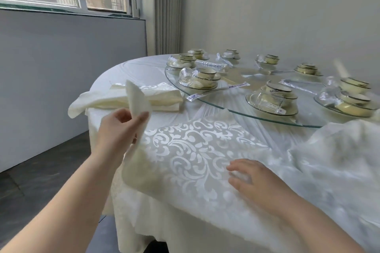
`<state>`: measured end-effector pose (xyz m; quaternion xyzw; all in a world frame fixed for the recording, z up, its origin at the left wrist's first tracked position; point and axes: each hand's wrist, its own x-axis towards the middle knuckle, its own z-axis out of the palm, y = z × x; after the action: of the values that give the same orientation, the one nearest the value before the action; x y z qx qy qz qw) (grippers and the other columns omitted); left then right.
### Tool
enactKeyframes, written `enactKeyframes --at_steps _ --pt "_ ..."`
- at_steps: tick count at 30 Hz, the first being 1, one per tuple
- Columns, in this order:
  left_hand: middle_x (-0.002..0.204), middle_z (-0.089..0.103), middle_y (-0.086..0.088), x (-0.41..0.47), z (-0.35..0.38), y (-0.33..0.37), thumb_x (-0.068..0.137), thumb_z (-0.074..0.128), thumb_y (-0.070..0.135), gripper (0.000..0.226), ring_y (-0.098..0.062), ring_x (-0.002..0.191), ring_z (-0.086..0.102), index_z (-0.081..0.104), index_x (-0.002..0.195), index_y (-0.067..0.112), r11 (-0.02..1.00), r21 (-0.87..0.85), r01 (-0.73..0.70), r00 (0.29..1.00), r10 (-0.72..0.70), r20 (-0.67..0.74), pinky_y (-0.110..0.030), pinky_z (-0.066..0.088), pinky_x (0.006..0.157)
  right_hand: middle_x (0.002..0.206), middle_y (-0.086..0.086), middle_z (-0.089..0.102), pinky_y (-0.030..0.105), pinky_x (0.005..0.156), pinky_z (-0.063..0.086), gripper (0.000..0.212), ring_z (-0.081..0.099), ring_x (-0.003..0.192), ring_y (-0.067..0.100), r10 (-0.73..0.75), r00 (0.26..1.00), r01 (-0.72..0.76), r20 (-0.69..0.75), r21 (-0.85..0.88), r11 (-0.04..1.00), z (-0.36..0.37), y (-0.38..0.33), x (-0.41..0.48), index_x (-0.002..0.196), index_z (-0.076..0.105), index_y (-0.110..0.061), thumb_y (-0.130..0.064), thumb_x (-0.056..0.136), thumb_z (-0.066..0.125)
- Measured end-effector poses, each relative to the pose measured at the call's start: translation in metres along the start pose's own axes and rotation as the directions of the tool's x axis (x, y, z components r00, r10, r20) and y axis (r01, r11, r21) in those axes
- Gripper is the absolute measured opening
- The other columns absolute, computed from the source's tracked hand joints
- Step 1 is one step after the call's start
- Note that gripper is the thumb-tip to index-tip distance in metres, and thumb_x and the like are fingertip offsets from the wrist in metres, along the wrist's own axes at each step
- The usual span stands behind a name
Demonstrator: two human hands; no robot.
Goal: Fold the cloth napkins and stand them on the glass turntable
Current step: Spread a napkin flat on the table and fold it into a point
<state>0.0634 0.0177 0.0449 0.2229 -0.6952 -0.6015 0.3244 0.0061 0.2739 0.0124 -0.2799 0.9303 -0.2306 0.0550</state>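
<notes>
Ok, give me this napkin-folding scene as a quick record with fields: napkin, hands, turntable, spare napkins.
patterned napkin: spread open over the near edge of the table
left hand: pinches one corner, held raised
right hand: rests flat on that napkin
glass turntable: holds bowl sets, no standing napkin
napkin pile: on the table, left of turntable

Your left hand (pixel 121 127) is raised, pinching a corner of the cream patterned cloth napkin (pixel 195 150); your right hand (pixel 254 181) rests palm-down on it.
</notes>
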Motion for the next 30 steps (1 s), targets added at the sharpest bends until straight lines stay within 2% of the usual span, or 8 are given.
enactKeyframes --at_steps 2,5,9,12,23,26,28,30 --pt "0.053 0.045 -0.002 0.001 0.037 0.013 0.079 0.067 0.019 0.03 -0.008 0.045 0.043 0.046 0.058 0.012 0.962 0.229 -0.145 0.984 0.116 0.137 -0.019 0.032 0.045 0.124 -0.022 0.045 0.012 0.092 0.021 0.029 0.031 0.127 0.0 -0.008 0.999 0.006 -0.051 -0.025 1.0 -0.002 0.005 0.003 0.122 0.052 -0.031 -0.035 0.094 0.046" --pt "0.059 0.046 0.002 0.011 0.095 0.018 0.08 0.067 0.025 0.032 -0.019 0.063 0.046 0.044 0.06 0.016 0.809 0.511 -0.289 0.928 0.105 0.359 -0.026 0.029 0.049 0.134 -0.021 0.04 0.01 0.094 0.014 0.033 0.029 0.127 0.0 -0.036 0.989 0.02 -0.143 -0.112 0.993 0.002 0.02 0.005 0.123 0.051 -0.032 -0.042 0.093 0.041" --pt "0.096 0.06 -0.004 0.023 0.153 -0.001 0.084 0.061 0.025 0.017 -0.025 0.094 0.057 0.06 0.096 0.012 0.545 0.731 -0.41 0.871 -0.004 0.492 -0.025 0.036 0.065 0.129 -0.02 0.046 -0.003 0.091 0.007 0.073 0.031 0.121 -0.005 -0.097 0.972 0.079 -0.215 -0.091 0.993 0.013 0.03 0.005 0.115 0.059 -0.032 -0.06 0.063 0.017" --pt "0.112 0.06 -0.007 0.031 0.175 -0.015 0.084 0.059 0.022 0.024 -0.027 0.104 0.055 0.057 0.106 0.01 0.459 0.785 -0.415 0.87 -0.053 0.491 -0.026 0.037 0.07 0.095 -0.02 0.064 0.007 0.082 0.026 0.036 0.044 0.097 0.003 -0.129 0.96 0.087 -0.25 -0.172 0.981 0.016 0.034 0.007 0.084 0.067 -0.037 -0.048 0.067 0.037" --pt "0.108 0.06 -0.009 0.055 0.205 -0.023 0.085 0.061 0.033 0.03 -0.027 0.102 0.055 0.058 0.102 0.008 0.542 0.771 -0.334 0.9 -0.06 0.432 -0.029 0.041 0.072 0.088 -0.024 0.063 0.014 0.079 0.032 0.028 0.043 0.09 -0.001 -0.173 0.916 0.102 -0.362 -0.207 0.973 0.022 0.042 0.012 0.076 0.064 -0.041 -0.049 0.066 0.039" --pt "0.086 0.058 -0.006 0.055 0.204 -0.024 0.085 0.06 0.04 0.031 -0.026 0.091 0.057 0.061 0.086 0.009 0.595 0.717 -0.364 0.859 -0.083 0.505 -0.028 0.038 0.068 0.088 -0.024 0.064 0.014 0.079 0.03 0.027 0.043 0.092 0.002 -0.185 0.9 0.096 -0.394 -0.235 0.967 0.021 0.043 0.012 0.076 0.063 -0.042 -0.049 0.066 0.039" --pt "0.068 0.055 -0.004 0.056 0.196 -0.021 0.088 0.058 0.035 0.03 -0.025 0.075 0.055 0.059 0.071 0.01 0.715 0.616 -0.331 0.812 -0.117 0.572 -0.026 0.039 0.065 0.089 -0.024 0.064 0.015 0.078 0.029 0.028 0.043 0.094 0.006 -0.186 0.901 0.09 -0.391 -0.249 0.964 0.02 0.041 0.012 0.077 0.064 -0.043 -0.048 0.066 0.039" --pt "0.069 0.059 -0.003 0.055 0.181 -0.016 0.09 0.056 0.025 0.022 -0.02 0.067 0.054 0.063 0.076 0.01 0.815 0.511 -0.274 0.746 -0.155 0.647 -0.024 0.042 0.063 0.09 -0.022 0.064 0.014 0.08 0.027 0.027 0.042 0.095 0.007 -0.18 0.912 0.093 -0.369 -0.241 0.966 0.022 0.042 0.012 0.079 0.064 -0.042 -0.047 0.067 0.04"
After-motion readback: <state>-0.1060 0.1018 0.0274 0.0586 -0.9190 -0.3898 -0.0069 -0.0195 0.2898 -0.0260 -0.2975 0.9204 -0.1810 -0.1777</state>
